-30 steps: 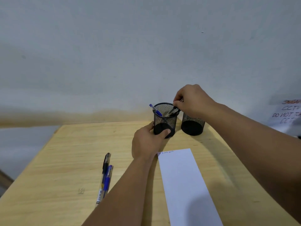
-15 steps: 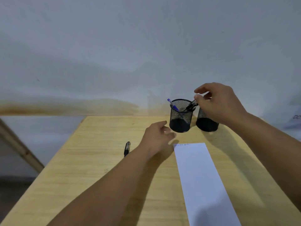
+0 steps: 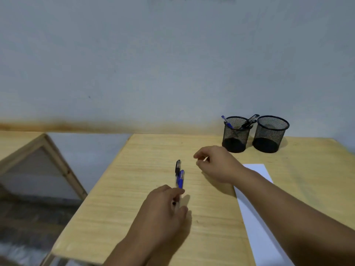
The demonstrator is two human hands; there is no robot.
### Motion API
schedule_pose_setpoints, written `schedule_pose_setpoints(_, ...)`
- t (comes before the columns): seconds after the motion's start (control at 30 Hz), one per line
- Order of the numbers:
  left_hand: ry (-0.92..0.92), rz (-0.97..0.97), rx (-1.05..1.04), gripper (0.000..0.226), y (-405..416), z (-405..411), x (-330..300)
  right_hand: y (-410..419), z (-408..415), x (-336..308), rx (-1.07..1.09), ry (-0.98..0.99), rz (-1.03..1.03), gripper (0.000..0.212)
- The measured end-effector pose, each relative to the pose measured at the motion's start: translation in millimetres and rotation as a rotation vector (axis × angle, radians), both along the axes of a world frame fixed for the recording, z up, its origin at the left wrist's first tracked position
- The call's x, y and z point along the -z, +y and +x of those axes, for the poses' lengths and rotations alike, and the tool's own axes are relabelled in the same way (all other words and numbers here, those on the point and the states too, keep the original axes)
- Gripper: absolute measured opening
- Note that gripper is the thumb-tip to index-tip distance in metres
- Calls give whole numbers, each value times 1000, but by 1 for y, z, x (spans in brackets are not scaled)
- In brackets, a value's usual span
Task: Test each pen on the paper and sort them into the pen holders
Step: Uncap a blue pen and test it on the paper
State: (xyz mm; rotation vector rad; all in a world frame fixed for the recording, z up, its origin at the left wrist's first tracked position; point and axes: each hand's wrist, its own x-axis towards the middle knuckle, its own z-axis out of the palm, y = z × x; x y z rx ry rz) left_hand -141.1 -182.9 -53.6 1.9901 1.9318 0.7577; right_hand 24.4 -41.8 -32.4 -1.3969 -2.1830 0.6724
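Low in the middle of the frame, the left hand (image 3: 163, 208) has its fingers curled round the lower ends of two pens lying on the table (image 3: 134, 217), a blue pen (image 3: 181, 179) and a black pen (image 3: 177, 166). The right hand (image 3: 217, 164) hovers just right of them, fingers loosely curled and holding nothing. A paper strip (image 3: 257, 223) lies lower right, and at upper right stand two mesh holders, the left holder (image 3: 235, 134) with pens in it, the right holder (image 3: 269, 134) beside it.

A light wooden table (image 3: 146, 223) with visible grain lies under the fingers. Beyond the fingertips rises a pale grey wall (image 3: 153, 58) — a brown stain band (image 3: 80, 126) runs along its foot. Well left of the fingers stands a wooden frame (image 3: 57, 156) — slanted, holding a grey panel.
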Motion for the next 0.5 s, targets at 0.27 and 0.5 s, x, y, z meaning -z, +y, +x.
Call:
schedule_pose_setpoints(0.27, -12, -10, 5, 21, -31, -8, 10, -13, -45, 22, 7, -229, -111, 50)
schedule_pose_setpoints(0.5, 17, 116, -15, 16, -29, -3, 25, -18, -32, 20, 73, -7, -209, 25)
